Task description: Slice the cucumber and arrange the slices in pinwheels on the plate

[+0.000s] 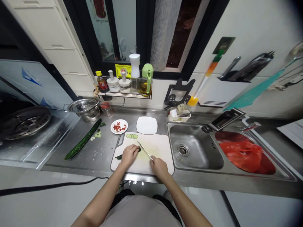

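A white cutting board (156, 148) lies on the steel counter in front of me. My left hand (129, 155) is curled over a dark green vegetable (119, 156), pressing it to the board; only its tip shows at the left. My right hand (159, 166) is closed on the handle of a knife (145, 150), whose blade slants up toward the left hand's fingers. Several cucumber slices (132, 136) lie in a row at the board's far edge.
A long cucumber (83, 139) and cut bits lie on the counter at left, beside a steel pot (85, 108). A plate of red pieces (119, 126) and an empty white plate (146, 125) sit behind the board. The sink (196, 148) with a red bag (243, 154) is at right.
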### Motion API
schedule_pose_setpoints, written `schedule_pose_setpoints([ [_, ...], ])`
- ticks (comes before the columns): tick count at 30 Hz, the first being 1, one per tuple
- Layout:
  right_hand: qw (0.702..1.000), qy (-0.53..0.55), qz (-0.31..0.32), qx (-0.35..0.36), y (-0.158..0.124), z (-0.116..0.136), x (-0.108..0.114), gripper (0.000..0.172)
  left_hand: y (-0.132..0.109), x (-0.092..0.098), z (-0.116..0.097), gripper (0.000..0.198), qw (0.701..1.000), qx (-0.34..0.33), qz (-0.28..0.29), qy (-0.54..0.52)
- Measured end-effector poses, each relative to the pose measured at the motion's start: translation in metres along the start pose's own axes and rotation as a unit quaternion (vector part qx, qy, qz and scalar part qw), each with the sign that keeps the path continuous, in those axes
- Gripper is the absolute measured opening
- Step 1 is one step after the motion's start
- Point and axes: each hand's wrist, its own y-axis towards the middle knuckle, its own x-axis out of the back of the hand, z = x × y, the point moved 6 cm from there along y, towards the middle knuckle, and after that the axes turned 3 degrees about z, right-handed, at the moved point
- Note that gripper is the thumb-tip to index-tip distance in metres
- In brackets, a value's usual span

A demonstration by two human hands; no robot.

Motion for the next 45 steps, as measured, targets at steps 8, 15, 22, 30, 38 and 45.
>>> schedule_pose_setpoints([
  [8, 0.999, 0.019, -0.045, -0.017, -0.004, -0.004, 0.011, 0.031, -0.003, 0.009, 0.018, 0.031, 0.995, 0.067, -0.077, -0.023],
  [15, 0.996, -0.040, -0.075, -0.006, -0.003, -0.004, 0.018, 0.052, 0.007, 0.029, 0.018, 0.031, 0.985, 0.093, -0.111, -0.094],
  [22, 0.992, -0.092, -0.080, 0.040, -0.007, -0.008, 0.020, 0.055, 0.027, 0.026, -0.009, 0.029, 1.000, 0.006, 0.012, -0.021],
  [30, 0.987, -0.121, -0.102, 0.036, -0.011, -0.025, 0.015, 0.052, 0.029, 0.013, -0.024, 0.022, 0.994, 0.015, 0.077, -0.070],
  [38, 0.987, -0.114, -0.117, 0.002, -0.012, -0.048, 0.010, 0.050, 0.040, 0.001, -0.021, 0.008, 0.983, 0.115, 0.047, -0.132],
  [45, 0.989, -0.087, -0.110, -0.044, -0.012, -0.071, 0.006, 0.050, 0.054, 0.000, 0.046, 0.009, 0.938, 0.314, -0.029, -0.142],
])
